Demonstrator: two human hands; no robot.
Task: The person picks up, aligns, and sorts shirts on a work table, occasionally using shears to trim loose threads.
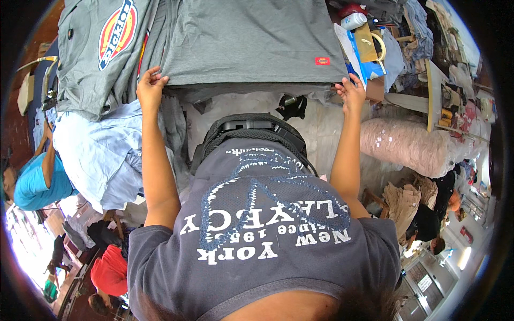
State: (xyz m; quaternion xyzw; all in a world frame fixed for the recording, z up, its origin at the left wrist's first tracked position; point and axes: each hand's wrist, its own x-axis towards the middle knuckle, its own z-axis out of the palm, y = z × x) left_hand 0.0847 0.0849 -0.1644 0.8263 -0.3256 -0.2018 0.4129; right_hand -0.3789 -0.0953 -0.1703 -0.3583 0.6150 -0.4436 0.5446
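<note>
A grey T-shirt lies spread out in front of me, its hem toward my body and a small red label near the right corner. My left hand pinches the left end of the hem between thumb and fingers. At the opposite corner, my right hand grips the hem the same way. Between the two hands the hem runs nearly straight. More grey cloth shows just beneath it. Left of the T-shirt lies another grey garment with a large red, yellow and blue print.
Pale blue garments are heaped at my left. At the far right sit a white bottle, a roll of tape and papers. A large pinkish wrapped bundle is on my right. People in blue and red are nearby.
</note>
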